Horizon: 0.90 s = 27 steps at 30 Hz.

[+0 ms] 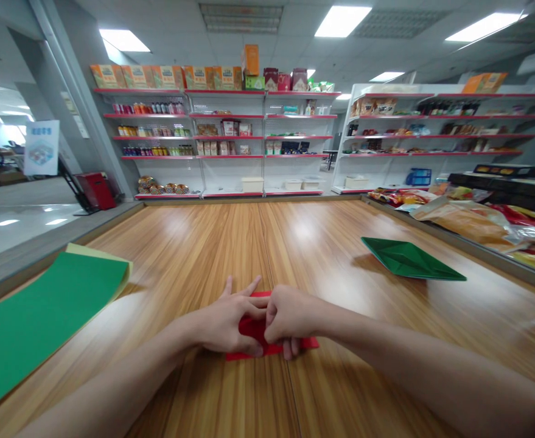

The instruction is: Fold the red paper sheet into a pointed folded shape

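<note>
- Foreground: the person's bare left forearm [125, 371] and right forearm [386, 359] enter from the lower corners and converge at the middle of the table [203, 237].
- Left hand [228, 325]: palm down over the red paper [252, 327], fingers spread; thumb and forefinger stand apart, with red showing between them.
- Right hand [290, 313]: just beside the left, fingers curled inward over the right part of the red paper; whether they pinch it cannot be told, the knuckles hiding the contact.
- Red paper: flat on the wood, near the table's centre line, largely covered by both hands; its lower corners and a strip of its far edge show.
- Left side of table: green sheet [52, 310], long and slightly bowed, lying over a pale yellow sheet [125, 283] whose far end curls up.
- Right side of table: folded green paper [411, 258], creased and pointed at both ends, well apart from the hands.
- Right border: packets [465, 219] heaped beyond the table's raised edge.
- Background: white shelves [230, 170] with red edging, bearing bottles [153, 131] and, along the top, orange boxes [169, 77]; at far left, a sign [42, 148] beside a red box [97, 190].
</note>
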Each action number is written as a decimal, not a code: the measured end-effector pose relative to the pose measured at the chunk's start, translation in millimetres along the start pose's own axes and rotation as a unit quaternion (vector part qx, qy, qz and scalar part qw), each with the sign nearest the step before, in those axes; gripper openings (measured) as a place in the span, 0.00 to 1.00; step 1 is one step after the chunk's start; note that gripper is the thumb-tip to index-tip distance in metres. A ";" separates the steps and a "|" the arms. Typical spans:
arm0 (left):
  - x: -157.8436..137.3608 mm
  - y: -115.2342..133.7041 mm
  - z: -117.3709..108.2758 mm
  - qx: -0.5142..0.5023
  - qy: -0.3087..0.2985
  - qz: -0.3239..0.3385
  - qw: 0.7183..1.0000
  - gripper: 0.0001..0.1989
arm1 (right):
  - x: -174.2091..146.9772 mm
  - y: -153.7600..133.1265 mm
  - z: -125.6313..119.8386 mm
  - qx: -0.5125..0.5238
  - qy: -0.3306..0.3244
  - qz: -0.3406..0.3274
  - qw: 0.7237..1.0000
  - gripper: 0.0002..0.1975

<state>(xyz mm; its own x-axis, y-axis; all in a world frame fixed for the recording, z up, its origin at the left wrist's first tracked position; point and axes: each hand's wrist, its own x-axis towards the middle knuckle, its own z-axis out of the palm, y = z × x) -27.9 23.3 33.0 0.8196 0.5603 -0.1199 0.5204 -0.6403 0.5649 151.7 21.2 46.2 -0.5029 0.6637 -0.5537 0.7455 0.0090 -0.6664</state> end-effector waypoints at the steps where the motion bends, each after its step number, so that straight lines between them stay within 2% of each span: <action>1: 0.0 0.0 0.1 0.005 -0.001 0.001 1.000 0.15 | 0.2 0.6 -1.1 0.001 0.002 0.001 1.000 0.05; 8: -1.1 3.0 -1.8 0.012 -0.011 0.001 1.000 0.24 | 3.1 4.2 -5.5 0.033 0.006 0.003 0.999 0.06; 13: -0.7 1.8 -0.9 0.012 -0.008 0.004 1.000 0.23 | 4.1 4.3 -6.0 0.034 0.003 -0.001 0.999 0.06; 20: -0.8 1.4 -2.2 0.010 -0.015 0.006 1.000 0.29 | 6.8 8.9 -11.0 0.030 0.008 0.008 0.999 0.05; 27: 0.1 2.2 -2.4 0.009 -0.016 0.004 1.000 0.28 | 9.4 11.5 -12.9 0.031 0.001 0.013 0.999 0.04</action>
<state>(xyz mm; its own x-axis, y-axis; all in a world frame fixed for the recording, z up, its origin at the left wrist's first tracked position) -27.3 23.2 36.2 0.8311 0.5378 -0.1416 0.5176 -0.6548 0.5507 161.1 37.2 39.7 -0.4834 0.6642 -0.5703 0.7294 -0.0546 -0.6818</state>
